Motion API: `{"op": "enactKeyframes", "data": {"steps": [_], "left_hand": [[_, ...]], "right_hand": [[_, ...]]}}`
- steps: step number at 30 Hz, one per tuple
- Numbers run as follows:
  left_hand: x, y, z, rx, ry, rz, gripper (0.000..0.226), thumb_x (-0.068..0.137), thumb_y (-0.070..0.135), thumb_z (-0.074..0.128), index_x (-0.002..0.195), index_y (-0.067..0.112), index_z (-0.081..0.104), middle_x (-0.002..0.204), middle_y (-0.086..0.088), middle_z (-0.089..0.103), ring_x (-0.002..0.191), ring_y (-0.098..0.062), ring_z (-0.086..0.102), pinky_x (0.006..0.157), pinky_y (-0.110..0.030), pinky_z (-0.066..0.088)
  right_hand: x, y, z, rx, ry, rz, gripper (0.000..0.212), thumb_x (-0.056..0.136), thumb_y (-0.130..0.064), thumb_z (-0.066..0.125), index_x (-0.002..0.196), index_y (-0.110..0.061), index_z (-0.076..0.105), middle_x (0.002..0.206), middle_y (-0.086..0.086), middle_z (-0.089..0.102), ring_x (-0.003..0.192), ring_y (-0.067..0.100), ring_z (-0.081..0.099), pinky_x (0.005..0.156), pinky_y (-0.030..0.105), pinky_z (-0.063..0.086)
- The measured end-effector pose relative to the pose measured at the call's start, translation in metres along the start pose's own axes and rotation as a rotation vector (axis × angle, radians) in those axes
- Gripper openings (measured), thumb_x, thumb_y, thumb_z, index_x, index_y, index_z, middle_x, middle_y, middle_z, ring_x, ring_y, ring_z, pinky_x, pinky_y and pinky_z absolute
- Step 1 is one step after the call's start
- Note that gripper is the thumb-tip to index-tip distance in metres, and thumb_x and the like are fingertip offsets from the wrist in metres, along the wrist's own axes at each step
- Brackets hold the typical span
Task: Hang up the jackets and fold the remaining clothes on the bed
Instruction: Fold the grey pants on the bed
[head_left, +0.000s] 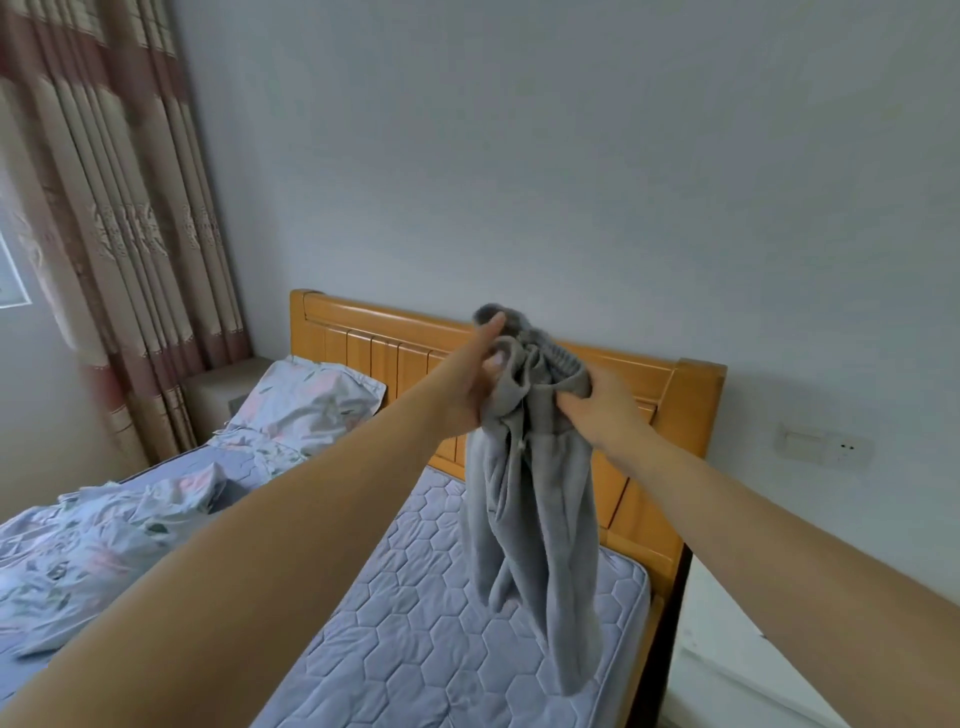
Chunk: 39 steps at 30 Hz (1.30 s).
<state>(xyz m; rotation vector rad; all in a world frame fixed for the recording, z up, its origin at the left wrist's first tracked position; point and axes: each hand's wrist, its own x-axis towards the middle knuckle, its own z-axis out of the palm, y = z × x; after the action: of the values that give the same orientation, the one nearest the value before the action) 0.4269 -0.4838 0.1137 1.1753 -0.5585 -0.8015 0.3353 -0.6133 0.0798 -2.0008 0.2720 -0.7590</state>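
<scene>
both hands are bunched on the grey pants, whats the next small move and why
Probably slide the left hand and right hand apart along the waistband: the grey pants hang bunched and twisted above the mattress, too crumpled to fold.

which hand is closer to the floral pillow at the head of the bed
Left. The left hand grips the grey garment on the side facing the pillow; the right hand grips it on the far side.

- Orange wooden slatted headboard (363, 343): upright barrier, with the wall close behind it.
- Blue hexagon-quilted mattress (441, 623): bare before the headboard's right half, giving open passage.
- Grey fleece drawstring trousers (524, 519): hang before the headboard, above that bare stretch.
- Floral pillow (306, 400) and crumpled floral bedding (104, 545): cover the mattress before the headboard's left end.
</scene>
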Motion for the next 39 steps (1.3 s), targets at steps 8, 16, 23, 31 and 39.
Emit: {"op": "enactKeyframes", "data": {"steps": [8, 16, 23, 31, 39], "left_hand": [[0.004, -0.023, -0.034, 0.342, -0.001, 0.147, 0.062, 0.075, -0.013, 0.066, 0.13, 0.01, 0.048, 0.116, -0.015, 0.061, 0.112, -0.03, 0.059, 0.094, -0.04, 0.05], [-0.025, -0.065, -0.127, 0.472, 0.782, 0.113, 0.007, 0.089, 0.01, 0.063, 0.086, 0.014, 0.057, 0.079, 0.001, 0.057, 0.081, -0.017, 0.056, 0.074, -0.027, 0.045], [-0.082, -0.143, -0.205, 0.737, 0.93, -0.109, 0.011, 0.091, 0.011, 0.058, 0.094, 0.002, 0.062, 0.085, -0.009, 0.057, 0.087, -0.027, 0.056, 0.073, -0.035, 0.046], [-0.164, -0.165, -0.28, 1.047, 1.031, -0.15, 0.03, 0.097, 0.008, 0.039, 0.126, 0.014, 0.039, 0.091, -0.006, 0.053, 0.083, -0.028, 0.051, 0.065, -0.036, 0.037], [-0.123, -0.16, -0.317, 1.193, 0.841, -0.105, 0.009, 0.091, 0.003, 0.042, 0.092, 0.012, 0.04, 0.088, -0.012, 0.054, 0.079, -0.029, 0.05, 0.061, -0.035, 0.032]], "right_hand": [[0.017, 0.0, 0.018, 0.465, -0.107, 0.253, 0.017, 0.093, 0.001, 0.052, 0.105, -0.005, 0.062, 0.098, 0.012, 0.068, 0.089, 0.023, 0.065, 0.075, 0.032, 0.057], [0.024, 0.035, 0.054, 0.608, 0.097, 0.711, 0.025, 0.101, -0.009, 0.041, 0.114, 0.004, 0.059, 0.083, 0.011, 0.058, 0.07, 0.02, 0.056, 0.07, 0.031, 0.049], [-0.042, 0.057, 0.161, 0.512, -0.136, 1.058, 0.02, 0.094, -0.008, 0.04, 0.081, -0.007, 0.055, 0.07, 0.01, 0.062, 0.063, 0.023, 0.061, 0.06, 0.034, 0.054], [-0.113, 0.047, 0.272, 0.608, -0.237, 1.198, 0.019, 0.084, -0.006, 0.042, 0.067, -0.012, 0.045, 0.068, 0.007, 0.054, 0.061, 0.025, 0.057, 0.069, 0.035, 0.052], [-0.096, 0.108, 0.27, 0.727, -0.125, 1.21, 0.022, 0.085, -0.006, 0.036, 0.067, -0.01, 0.049, 0.074, 0.009, 0.058, 0.068, 0.028, 0.058, 0.069, 0.038, 0.052]]}}
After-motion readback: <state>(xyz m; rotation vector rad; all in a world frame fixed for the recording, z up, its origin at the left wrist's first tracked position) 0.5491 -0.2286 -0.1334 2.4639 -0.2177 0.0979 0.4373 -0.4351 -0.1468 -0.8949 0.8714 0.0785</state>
